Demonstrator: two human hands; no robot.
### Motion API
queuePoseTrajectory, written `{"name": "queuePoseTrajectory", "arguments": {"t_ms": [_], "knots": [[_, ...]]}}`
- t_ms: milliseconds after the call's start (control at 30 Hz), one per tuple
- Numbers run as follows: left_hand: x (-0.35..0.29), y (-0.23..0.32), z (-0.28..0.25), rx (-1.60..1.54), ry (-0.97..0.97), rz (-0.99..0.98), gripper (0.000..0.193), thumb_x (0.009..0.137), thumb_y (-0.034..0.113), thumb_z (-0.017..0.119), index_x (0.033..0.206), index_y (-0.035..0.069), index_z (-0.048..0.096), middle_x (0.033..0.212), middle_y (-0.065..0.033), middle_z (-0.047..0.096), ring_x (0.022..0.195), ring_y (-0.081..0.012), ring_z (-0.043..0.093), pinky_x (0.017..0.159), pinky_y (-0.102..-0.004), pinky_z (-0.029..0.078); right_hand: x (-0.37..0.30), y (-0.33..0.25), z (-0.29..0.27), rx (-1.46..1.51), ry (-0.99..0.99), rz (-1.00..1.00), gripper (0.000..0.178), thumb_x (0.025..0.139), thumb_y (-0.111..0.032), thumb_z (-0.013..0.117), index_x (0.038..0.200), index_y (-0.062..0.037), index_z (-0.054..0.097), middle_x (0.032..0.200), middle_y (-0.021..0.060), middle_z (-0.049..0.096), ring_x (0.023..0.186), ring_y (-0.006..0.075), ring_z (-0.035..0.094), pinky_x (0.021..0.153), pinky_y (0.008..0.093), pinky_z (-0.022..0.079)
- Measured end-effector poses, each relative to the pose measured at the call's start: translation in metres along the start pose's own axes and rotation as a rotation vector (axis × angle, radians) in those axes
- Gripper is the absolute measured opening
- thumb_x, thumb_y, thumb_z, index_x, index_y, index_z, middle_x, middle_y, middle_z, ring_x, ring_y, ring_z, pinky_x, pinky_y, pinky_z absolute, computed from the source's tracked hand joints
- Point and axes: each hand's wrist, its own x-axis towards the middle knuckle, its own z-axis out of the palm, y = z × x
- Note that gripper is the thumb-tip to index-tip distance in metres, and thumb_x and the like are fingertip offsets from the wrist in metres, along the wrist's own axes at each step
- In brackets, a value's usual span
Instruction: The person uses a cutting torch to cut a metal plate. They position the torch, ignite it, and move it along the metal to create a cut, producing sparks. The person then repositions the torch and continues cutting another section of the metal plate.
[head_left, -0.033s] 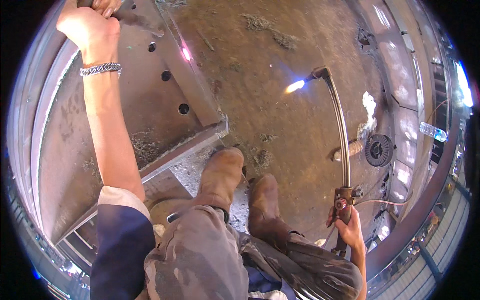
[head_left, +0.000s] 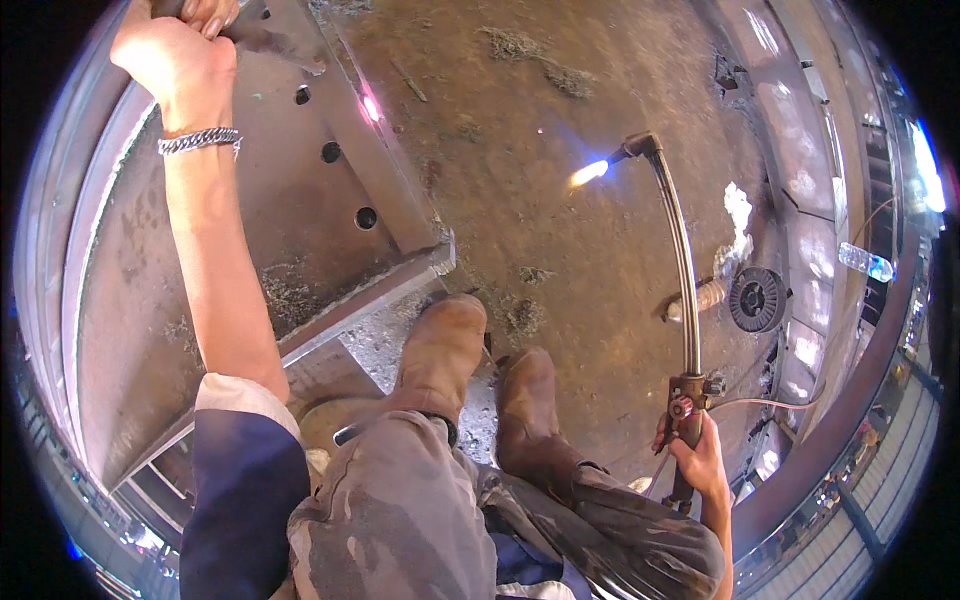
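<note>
My right hand (head_left: 700,455) grips the handle of a long cutting torch (head_left: 685,290) at the lower right. Its bent tip (head_left: 640,145) points left and burns with a bright blue-white flame (head_left: 590,172) above the dirt floor. My left hand (head_left: 175,60), with a metal chain bracelet on the wrist, reaches to the top left. It is closed around a dark object at the picture's rim, over a big rusty steel beam (head_left: 250,230). A small glowing spot (head_left: 371,106) shows on the beam's edge, well apart from the flame.
The beam has three round holes (head_left: 366,217) and a flange corner (head_left: 440,255) just ahead of my brown boots (head_left: 440,350). A wire spool (head_left: 757,298), a short tube (head_left: 700,297) and white rags (head_left: 738,215) lie at right. A plastic bottle (head_left: 865,262) rests on the steel rail.
</note>
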Motion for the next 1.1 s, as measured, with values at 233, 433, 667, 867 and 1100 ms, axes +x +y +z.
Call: {"name": "queuePoseTrajectory", "arguments": {"t_ms": [233, 433, 667, 867, 1100], "knots": [[0.006, 0.000, -0.006, -0.079, -0.050, 0.004, 0.032, 0.085, 0.016, 0.039, 0.057, 0.011, 0.026, 0.052, -0.0027, 0.022, 0.046, -0.0136, 0.020, 0.049, -0.0299, 0.018, 0.005, 0.003, -0.001, 0.010, 0.007, -0.019, 0.036, 0.075, 0.011, 0.046, 0.109, 0.0008, 0.049, 0.091, 0.0094, 0.059, 0.080, 0.0190, 0.063, 0.072, 0.0350, 0.055], [0.022, -0.014, -0.030, -0.713, -0.253, -0.259, 0.042, 0.092, 0.025, 0.047, 0.054, 0.015, 0.032, 0.048, 0.0022, 0.028, 0.038, -0.0111, 0.024, 0.037, -0.0280, 0.020, 0.006, 0.002, -0.003, -0.056, -0.004, -0.012, 0.033, 0.074, 0.011, 0.047, 0.105, 0.0019, 0.051, 0.089, 0.0094, 0.061, 0.078, 0.0193, 0.064, 0.073, 0.0345, 0.054], [0.038, -0.026, -0.052, -0.983, -0.350, -0.406, 0.042, 0.091, 0.027, 0.048, 0.054, 0.016, 0.031, 0.047, 0.0015, 0.027, 0.038, -0.0117, 0.023, 0.037, -0.0279, 0.020, 0.003, 0.007, 0.000, -0.028, 0.037, -0.024, 0.028, 0.077, 0.008, 0.050, 0.104, 0.0019, 0.052, 0.088, 0.0093, 0.061, 0.077, 0.0191, 0.064, 0.072, 0.0345, 0.055], [0.016, -0.016, -0.020, -0.244, 0.035, -0.055, 0.042, 0.091, 0.028, 0.048, 0.054, 0.016, 0.032, 0.046, 0.0016, 0.027, 0.037, -0.0118, 0.024, 0.037, -0.0279, 0.020, 0.003, 0.007, -0.002, -0.036, 0.008, -0.023, 0.031, 0.076, 0.008, 0.051, 0.106, 0.0024, 0.052, 0.090, 0.0101, 0.060, 0.078, 0.0205, 0.065, 0.073, 0.0357, 0.056], [0.011, -0.012, -0.016, -0.252, 0.061, -0.008, 0.041, 0.093, 0.027, 0.047, 0.056, 0.015, 0.035, 0.047, 0.0012, 0.029, 0.037, -0.0117, 0.024, 0.036, -0.0278, 0.020, 0.004, 0.005, -0.002, -0.028, 0.020, -0.008, 0.034, 0.074, 0.010, 0.049, 0.107, 0.0028, 0.052, 0.091, 0.0102, 0.060, 0.078, 0.0210, 0.065, 0.072, 0.0362, 0.057]]}}
